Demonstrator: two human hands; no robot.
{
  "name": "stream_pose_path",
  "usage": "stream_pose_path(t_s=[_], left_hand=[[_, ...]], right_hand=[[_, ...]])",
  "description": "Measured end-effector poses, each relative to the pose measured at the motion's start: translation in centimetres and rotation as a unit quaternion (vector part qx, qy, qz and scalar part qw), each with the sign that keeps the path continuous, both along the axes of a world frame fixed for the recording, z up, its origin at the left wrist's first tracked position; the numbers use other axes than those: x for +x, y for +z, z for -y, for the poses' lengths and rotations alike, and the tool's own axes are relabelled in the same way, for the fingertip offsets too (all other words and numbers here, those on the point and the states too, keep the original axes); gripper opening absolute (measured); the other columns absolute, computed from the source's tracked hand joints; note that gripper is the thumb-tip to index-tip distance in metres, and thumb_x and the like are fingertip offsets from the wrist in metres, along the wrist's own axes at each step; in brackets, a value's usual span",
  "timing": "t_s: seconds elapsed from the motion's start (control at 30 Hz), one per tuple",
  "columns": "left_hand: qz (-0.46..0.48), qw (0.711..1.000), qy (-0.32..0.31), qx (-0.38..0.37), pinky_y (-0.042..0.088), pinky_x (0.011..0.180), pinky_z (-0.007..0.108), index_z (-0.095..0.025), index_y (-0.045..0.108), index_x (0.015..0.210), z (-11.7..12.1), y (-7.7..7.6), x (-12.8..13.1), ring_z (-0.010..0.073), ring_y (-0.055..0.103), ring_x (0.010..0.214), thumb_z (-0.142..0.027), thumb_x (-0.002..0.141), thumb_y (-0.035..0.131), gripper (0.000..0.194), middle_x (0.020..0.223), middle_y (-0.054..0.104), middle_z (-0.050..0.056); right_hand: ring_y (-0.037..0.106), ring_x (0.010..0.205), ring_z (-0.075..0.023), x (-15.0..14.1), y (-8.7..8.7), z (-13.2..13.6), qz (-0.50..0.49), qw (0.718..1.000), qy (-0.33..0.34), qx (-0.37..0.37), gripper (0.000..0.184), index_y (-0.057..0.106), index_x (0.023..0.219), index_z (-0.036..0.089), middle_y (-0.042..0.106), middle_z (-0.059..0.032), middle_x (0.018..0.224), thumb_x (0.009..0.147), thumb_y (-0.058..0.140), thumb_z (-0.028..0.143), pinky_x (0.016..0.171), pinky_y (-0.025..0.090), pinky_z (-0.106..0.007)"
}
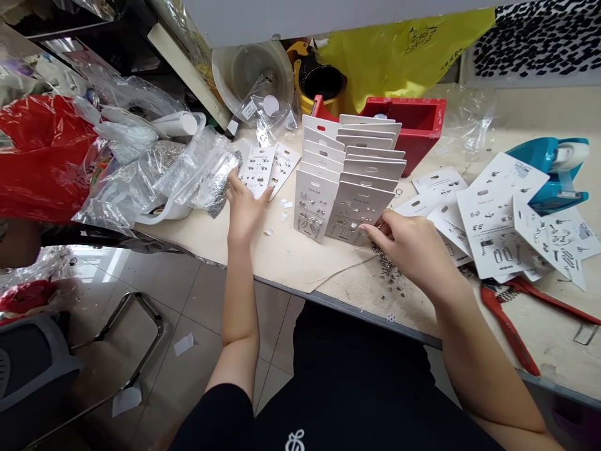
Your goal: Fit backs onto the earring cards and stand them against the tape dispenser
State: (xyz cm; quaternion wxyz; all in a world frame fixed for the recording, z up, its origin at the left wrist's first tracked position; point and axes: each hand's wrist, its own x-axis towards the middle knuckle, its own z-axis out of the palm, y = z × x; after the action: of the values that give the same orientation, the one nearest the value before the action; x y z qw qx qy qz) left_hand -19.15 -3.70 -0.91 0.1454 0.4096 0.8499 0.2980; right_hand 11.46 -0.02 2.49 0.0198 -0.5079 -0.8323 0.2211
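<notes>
The left hand (246, 210) rests open against an earring card (257, 170); the right hand (416, 245), curled, may pinch something, unclear, above loose studs (387, 272) beside the card stack (345, 188). A careless brush could scatter them.

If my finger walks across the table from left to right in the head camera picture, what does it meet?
Red plastic bag → left hand → standing earring cards → right hand → teal tape dispenser

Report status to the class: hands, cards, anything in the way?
Left hand at earring card, plastic bag against it. Right hand over loose metal pieces, beside standing cards.
</notes>
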Motion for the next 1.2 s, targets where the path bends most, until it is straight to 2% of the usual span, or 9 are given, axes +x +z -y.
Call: stream_pose_path(t_s=[0.13,0.33,0.57,0.7,0.8,0.87,0.97,1.13,1.2], left_hand=[[0.014,0.998,0.038,0.054,0.029,0.123,0.059,-0.019,0.031,0.140,-0.8,-0.5,-0.9,0.0406,0.033,0.149,-0.026,0.079,0.078,0.077,0.153,0.040,0.024],[0.202,0.952,-0.005,0.229,0.053,0.105,0.042,-0.023,0.052,0.129,2.2,-0.1,-0.6,0.0266,0.065,0.122,-0.084,0.084,0.047,0.076,0.133,0.064,0.015],[0.298,0.885,-0.048,0.356,0.059,0.078,0.022,-0.026,0.068,0.124,5.6,2.5,2.9,0.0154,0.074,0.093,-0.071,0.094,0.046,0.058,0.115,0.076,0.006],[0.376,0.853,-0.103,0.346,0.061,0.068,0.029,-0.025,0.068,0.122,7.0,3.1,6.0,0.0208,0.075,0.086,-0.071,0.094,0.039,0.061,0.106,0.078,0.008],[0.459,0.827,-0.151,0.288,0.062,0.065,0.036,-0.027,0.068,0.121,7.9,2.1,9.4,0.0253,0.075,0.085,-0.076,0.091,0.038,0.065,0.104,0.077,0.008],[0.509,0.807,-0.207,0.218,0.064,0.073,0.044,-0.027,0.068,0.122,8.1,0.9,11.9,0.0301,0.075,0.096,-0.080,0.090,0.032,0.071,0.107,0.077,0.009],[0.509,0.793,-0.287,0.174,0.061,0.097,0.048,-0.030,0.065,0.128,7.9,-0.2,14.1,0.0303,0.069,0.117,-0.078,0.094,0.016,0.077,0.120,0.074,0.007],[0.458,0.805,-0.342,0.162,0.053,0.112,0.042,-0.026,0.067,0.126,6.8,1.6,10.7,0.0262,0.064,0.127,-0.081,0.090,0.038,0.073,0.126,0.071,0.009],[0.354,0.852,-0.323,0.212,0.054,0.108,0.038,-0.026,0.067,0.123,6.1,2.4,8.0,0.0212,0.067,0.121,-0.072,0.096,0.039,0.060,0.124,0.071,0.008]], right_hand=[[0.051,0.056,-0.0161,0.1,0.0,-0.1,-0.025,1.000,-0.014,0.000,0.039,0.040,0.070,0.021,0.063,-0.0028,0.064,0.096,0.062,0.041,0.057,0.030,-0.028],[0.053,0.050,-0.0137,0.6,-0.3,0.0,-0.169,0.983,-0.060,0.047,0.031,0.051,0.076,0.020,0.062,0.0005,0.058,0.098,0.056,0.041,0.055,0.033,-0.027],[0.058,0.049,-0.0139,0.7,-0.3,0.5,-0.291,0.944,-0.117,0.097,0.018,0.057,0.101,0.021,0.062,0.0014,0.060,0.099,0.049,0.037,0.053,0.040,-0.029],[0.060,0.057,-0.0142,0.7,0.2,1.3,-0.416,0.895,-0.119,0.108,0.023,0.052,0.120,0.020,0.059,0.0027,0.065,0.100,0.054,0.030,0.055,0.047,-0.029],[0.065,0.073,-0.0143,0.5,0.6,2.0,-0.511,0.859,0.001,-0.019,0.032,0.050,0.124,0.023,0.063,0.0007,0.081,0.095,0.064,0.025,0.062,0.054,-0.028],[0.066,0.075,-0.0132,0.4,0.6,2.4,-0.532,0.837,0.071,-0.106,0.031,0.052,0.118,0.025,0.064,0.0011,0.087,0.092,0.068,0.021,0.066,0.056,-0.027],[0.062,0.068,-0.0103,0.2,0.4,2.6,-0.543,0.828,0.056,-0.130,0.014,0.057,0.104,0.024,0.061,0.0024,0.083,0.094,0.065,0.020,0.063,0.053,-0.026],[0.065,0.078,-0.0108,0.6,0.1,1.8,-0.559,0.824,-0.011,-0.090,0.012,0.059,0.102,0.024,0.065,0.0008,0.089,0.093,0.066,0.020,0.071,0.055,-0.024],[0.065,0.076,-0.0114,0.6,0.0,1.5,-0.532,0.843,-0.021,-0.078,0.014,0.057,0.103,0.024,0.066,0.0008,0.088,0.093,0.065,0.020,0.069,0.055,-0.024]])
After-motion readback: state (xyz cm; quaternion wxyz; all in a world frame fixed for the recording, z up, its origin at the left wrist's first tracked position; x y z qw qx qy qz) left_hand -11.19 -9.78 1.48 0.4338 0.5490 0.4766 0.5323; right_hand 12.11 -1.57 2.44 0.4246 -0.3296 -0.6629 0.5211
